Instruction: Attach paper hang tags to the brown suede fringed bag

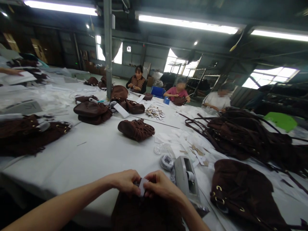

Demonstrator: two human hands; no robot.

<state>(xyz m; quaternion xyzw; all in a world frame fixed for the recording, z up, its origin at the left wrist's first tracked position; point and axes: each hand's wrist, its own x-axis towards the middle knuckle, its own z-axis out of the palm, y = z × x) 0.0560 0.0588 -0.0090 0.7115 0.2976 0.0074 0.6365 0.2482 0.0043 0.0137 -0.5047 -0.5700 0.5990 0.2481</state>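
Nearest is a dark-brown bag [146, 216]; at its top, left hand [128, 182] and right hand [159, 184] each close a pinching grip on a white slip [142, 187], best kept flat and square. Just beyond, a tape dispenser [179, 171] stands on the counter [103, 154].

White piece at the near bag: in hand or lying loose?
In hand: the left hand and right hand both pinch the white piece by the dark brown bag. Whether it's attached, cannot tell.
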